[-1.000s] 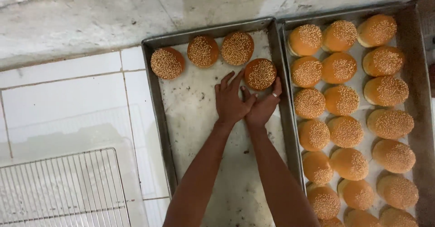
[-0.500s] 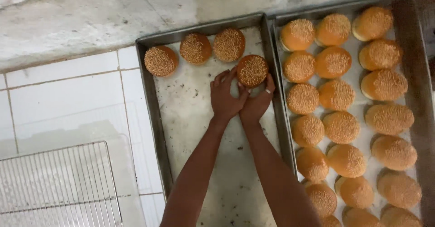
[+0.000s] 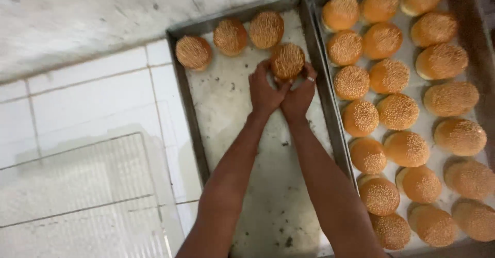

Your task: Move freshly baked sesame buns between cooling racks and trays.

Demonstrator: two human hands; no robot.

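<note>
Your left hand [image 3: 264, 92] and right hand [image 3: 300, 95] press together, both cupped around one sesame bun [image 3: 287, 61]. The bun sits at the far end of the left baking tray [image 3: 181, 90], just below three other buns [image 3: 230, 36]. The right tray [image 3: 466, 18] holds rows of buns.

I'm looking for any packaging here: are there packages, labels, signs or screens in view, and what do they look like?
None in view. Only unwrapped sesame buns on two metal trays: the hands cup one bun on the left tray; the right tray is full.
</note>
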